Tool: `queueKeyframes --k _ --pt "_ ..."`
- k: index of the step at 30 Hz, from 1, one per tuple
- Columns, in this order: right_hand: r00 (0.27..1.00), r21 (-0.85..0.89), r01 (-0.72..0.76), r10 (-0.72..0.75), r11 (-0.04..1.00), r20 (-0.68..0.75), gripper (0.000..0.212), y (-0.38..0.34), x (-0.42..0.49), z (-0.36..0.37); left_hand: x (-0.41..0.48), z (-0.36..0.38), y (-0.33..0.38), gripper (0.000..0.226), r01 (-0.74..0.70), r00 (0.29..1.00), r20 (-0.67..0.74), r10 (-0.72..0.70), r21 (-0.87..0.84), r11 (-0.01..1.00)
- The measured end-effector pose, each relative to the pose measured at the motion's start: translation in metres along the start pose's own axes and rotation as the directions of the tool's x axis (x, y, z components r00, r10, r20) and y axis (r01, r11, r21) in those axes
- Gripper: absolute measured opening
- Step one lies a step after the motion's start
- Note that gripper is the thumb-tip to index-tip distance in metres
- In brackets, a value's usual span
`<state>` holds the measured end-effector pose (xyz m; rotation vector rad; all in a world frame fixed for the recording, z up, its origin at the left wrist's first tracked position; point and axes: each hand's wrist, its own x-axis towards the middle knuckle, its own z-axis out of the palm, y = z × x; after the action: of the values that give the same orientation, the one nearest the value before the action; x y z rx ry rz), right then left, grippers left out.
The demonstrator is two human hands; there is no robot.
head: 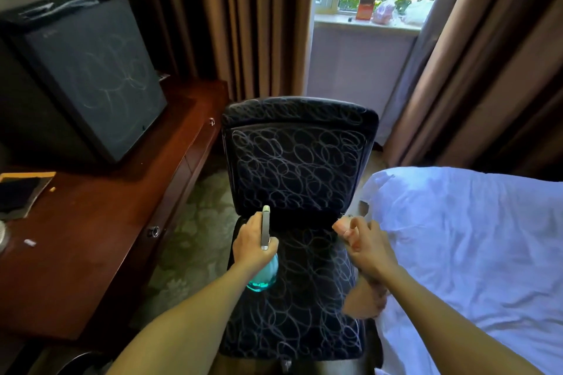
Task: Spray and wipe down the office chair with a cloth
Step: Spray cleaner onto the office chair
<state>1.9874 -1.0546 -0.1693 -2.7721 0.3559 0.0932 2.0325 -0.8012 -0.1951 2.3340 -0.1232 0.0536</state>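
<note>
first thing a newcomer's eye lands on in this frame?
Most likely the dark office chair with its looping white scribble pattern, dead centre between a wooden desk and a white bed. Over its seat, the left hand grips a spray bottle of blue-green liquid, nozzle toward the backrest, while the right hand holds a peach-coloured cloth.

Head-worn wide view, steeply down and forward, close above the chair (pixel 297 192).
</note>
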Motion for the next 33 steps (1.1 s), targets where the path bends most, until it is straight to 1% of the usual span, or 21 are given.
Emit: queueKeyframes --k 3,6,9,11,15,18,22,26,29,33 --pt "0.999 0.001 0.045 -0.045 0.999 -0.012 0.023 0.009 0.022 -0.001 0.015 0.012 0.003 0.024 0.03 0.999 -0.015 -0.03 0.028 0.999" --pt "0.995 0.009 0.094 -0.094 0.995 0.014 0.023 0.014 0.046 -0.005 0.024 0.023 0.006 0.021 0.046 0.998 -0.037 -0.045 0.037 0.998" --pt "0.984 -0.031 0.17 -0.168 0.985 0.063 0.027 0.019 0.07 -0.011 0.027 0.029 0.011 0.022 0.095 0.99 -0.108 -0.092 0.022 0.995" --pt "0.975 -0.021 0.212 -0.21 0.977 0.07 0.028 0.024 0.086 -0.017 0.028 0.03 0.017 0.022 0.14 0.976 -0.167 -0.138 -0.002 0.99" --pt "0.962 0.024 0.264 -0.265 0.964 0.07 0.028 0.03 0.117 -0.025 0.025 0.036 0.023 0.016 0.105 0.966 -0.234 -0.107 -0.025 0.994" --pt "0.946 0.011 0.305 -0.304 0.952 0.111 0.031 0.035 0.134 -0.027 0.011 0.044 0.021 0.015 0.09 0.969 -0.23 -0.086 0.008 0.996" --pt "0.928 -0.037 0.347 -0.338 0.937 0.155 0.03 0.04 0.144 -0.023 -0.011 0.052 0.02 0.02 0.169 0.963 -0.227 -0.149 0.072 0.983" --pt "0.913 -0.039 0.37 -0.356 0.928 0.198 0.032 0.047 0.135 -0.022 -0.025 0.058 0.03 0.016 0.212 0.953 -0.234 -0.193 0.059 0.975" --pt "0.912 -0.014 0.367 -0.357 0.93 0.202 0.033 0.054 0.123 -0.02 -0.031 0.064 0.038 0.01 0.186 0.954 -0.242 -0.177 0.016 0.982" --pt "0.928 -0.007 0.347 -0.342 0.938 0.147 0.029 0.064 0.104 -0.022 -0.043 0.073 0.043 0.022 0.156 0.96 -0.235 -0.152 -0.005 0.988"
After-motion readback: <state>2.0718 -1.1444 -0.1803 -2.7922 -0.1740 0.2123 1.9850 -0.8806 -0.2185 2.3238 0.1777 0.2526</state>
